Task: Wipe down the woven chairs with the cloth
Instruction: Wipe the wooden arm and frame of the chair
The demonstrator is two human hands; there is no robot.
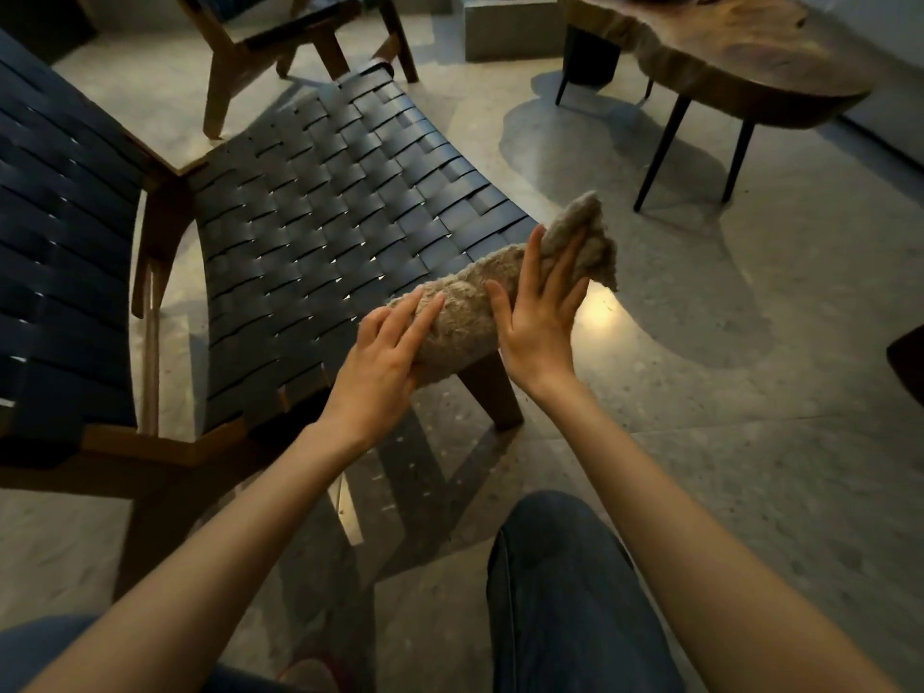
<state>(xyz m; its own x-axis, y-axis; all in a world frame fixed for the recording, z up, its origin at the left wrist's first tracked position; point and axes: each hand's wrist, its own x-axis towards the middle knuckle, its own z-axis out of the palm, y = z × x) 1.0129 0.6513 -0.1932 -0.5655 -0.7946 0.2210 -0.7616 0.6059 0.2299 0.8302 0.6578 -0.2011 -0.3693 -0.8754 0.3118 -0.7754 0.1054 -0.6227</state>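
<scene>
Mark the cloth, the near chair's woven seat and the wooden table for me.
cloth point(470, 312): head view, on its fluffy middle fold.
woven seat point(320, 212): head view, on the middle of the dark straps.
wooden table point(740, 52): head view, on a bare part of the top.

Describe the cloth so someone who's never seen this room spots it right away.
Start at the dark woven chair seat in mid-view. At its near corner the left hand and right hand rest on the cloth. It is fuzzy and beige, the seat smooth and dark.
</scene>
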